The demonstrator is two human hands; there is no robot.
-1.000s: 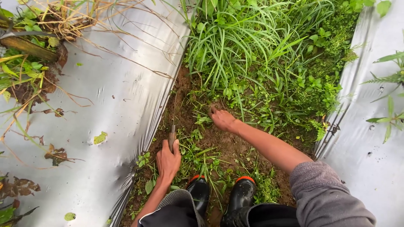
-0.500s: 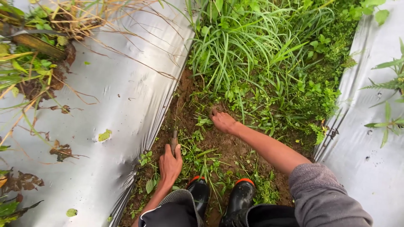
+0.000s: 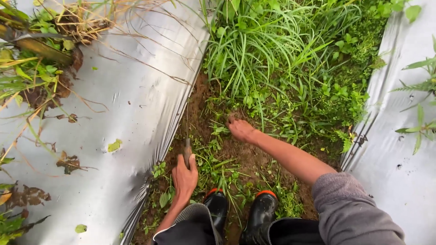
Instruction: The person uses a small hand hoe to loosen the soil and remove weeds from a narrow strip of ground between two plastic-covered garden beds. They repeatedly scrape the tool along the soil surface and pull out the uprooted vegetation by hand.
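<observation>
Your left hand (image 3: 184,177) is clamped around the wooden handle of a thin-bladed tool (image 3: 186,144), whose blade runs toward twelve o'clock along the soil strip (image 3: 247,156). Your right hand (image 3: 240,130), at about two o'clock from the left, presses its gathered fingers into low weeds (image 3: 218,131); whether it grips any you cannot tell. Tall grass (image 3: 263,50) rises at twelve o'clock. Silver plastic sheeting (image 3: 127,118) flanks the strip at nine and three. Black boots (image 3: 261,213) sit at six.

The left hand (image 3: 184,176) is curled in a fist, knuckles up, forearm drawn close to the body. The right hand (image 3: 240,129) reaches further forward on a bare outstretched forearm, fingers apparently bent downward.
</observation>
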